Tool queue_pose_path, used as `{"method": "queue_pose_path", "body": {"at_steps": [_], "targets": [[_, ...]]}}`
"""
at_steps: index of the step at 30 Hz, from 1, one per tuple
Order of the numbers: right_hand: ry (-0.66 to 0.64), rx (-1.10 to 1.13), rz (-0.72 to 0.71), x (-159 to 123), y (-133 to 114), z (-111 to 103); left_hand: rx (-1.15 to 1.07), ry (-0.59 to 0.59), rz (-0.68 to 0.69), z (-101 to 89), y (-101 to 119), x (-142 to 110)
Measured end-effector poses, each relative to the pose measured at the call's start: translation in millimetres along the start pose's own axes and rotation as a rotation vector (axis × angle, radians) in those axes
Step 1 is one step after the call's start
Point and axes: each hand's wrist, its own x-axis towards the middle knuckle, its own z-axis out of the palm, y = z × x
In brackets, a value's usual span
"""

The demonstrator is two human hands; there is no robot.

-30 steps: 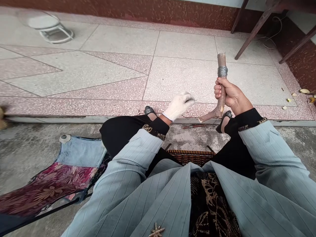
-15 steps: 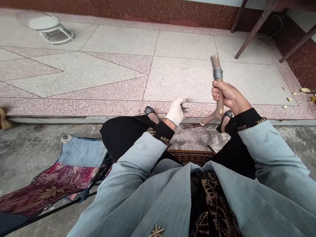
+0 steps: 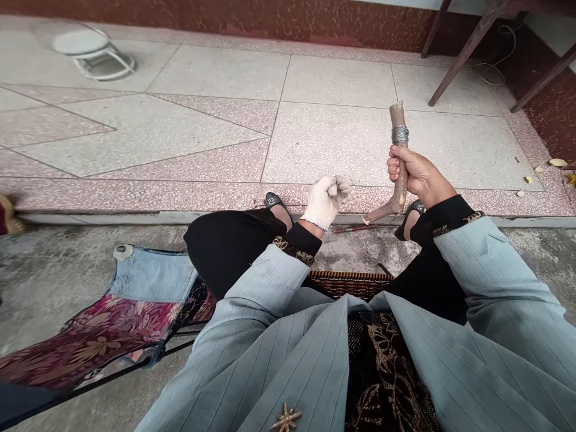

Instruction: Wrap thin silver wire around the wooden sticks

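Observation:
My bare right hand [image 3: 416,171] is wrapped round a crooked wooden branch [image 3: 400,186], which stands nearly upright. Its lower end bends off to the left, and its top end is cut off. Just above my fingers, grey metal wire [image 3: 399,134] is wound in several turns around the branch. To the left, apart from the branch, my left hand [image 3: 326,198] wears a white knit glove with the fingers curled closed. Whatever those fingers pinch, if anything, is too small or hidden to see.
Between my knees is a woven wicker edge [image 3: 351,284]. A thin reddish-brown stick [image 3: 353,228] lies by the step [image 3: 216,218]. At my left is a folding chair with patterned fabric [image 3: 117,324]. A white stool [image 3: 101,54] and dark table legs [image 3: 468,54] stand farther back.
The branch has shifted slightly right, its top end lower than before. My gloved left hand has moved a little to the right, its fingers curled in more tightly.

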Motion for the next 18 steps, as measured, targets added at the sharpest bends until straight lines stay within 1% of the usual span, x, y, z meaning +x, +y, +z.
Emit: {"method": "queue_pose_path", "body": {"at_steps": [4, 6, 8, 13, 18], "targets": [[0.015, 0.017, 0.019, 0.1, -1.3, -0.4, -0.024, -0.035, -0.060, -0.2, 1.5, -2.3], [0.033, 0.031, 0.018, 0.5, -2.7, -1.2, 0.001, -0.062, -0.064, 0.0, 3.5, -4.9], [0.047, 0.045, 0.019, 0.9, -4.2, -2.1, 0.030, -0.118, -0.047, 0.1, 6.4, -7.9], [0.062, 0.038, 0.019, -0.8, -8.2, -2.3, 0.220, -0.261, -0.011, -3.7, 13.8, -11.1], [0.083, 0.021, 0.004, -2.0, -12.6, -4.7, 0.369, -0.319, 0.005, -14.5, 17.3, -3.1]]}}
